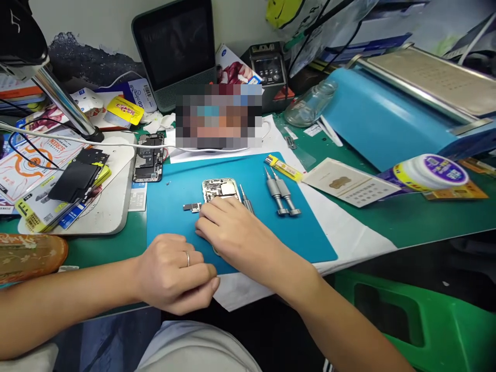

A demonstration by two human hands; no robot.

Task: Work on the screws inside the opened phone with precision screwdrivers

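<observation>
An opened phone (220, 187) lies on the blue work mat (174, 240), its inner boards and screws showing at the top end. My right hand (232, 227) rests over its middle and lower part, fingers curled down; whatever they grip is hidden beneath. Just left of those fingers is a small loose phone part (192, 207), dark with a metal end. My left hand (176, 274), with a ring on one finger, is closed in a fist at the mat's front edge; its inside does not show. A screwdriver (245, 200) lies right of the phone, partly covered by my right hand.
Two grey screwdrivers (281, 192) lie on the mat's right side, near a yellow-labelled tube (284, 168). Another opened phone (149, 157) sits at the back left. A white tub (430, 170), a card (344, 181) and a glass jar (312, 106) stand or lie right.
</observation>
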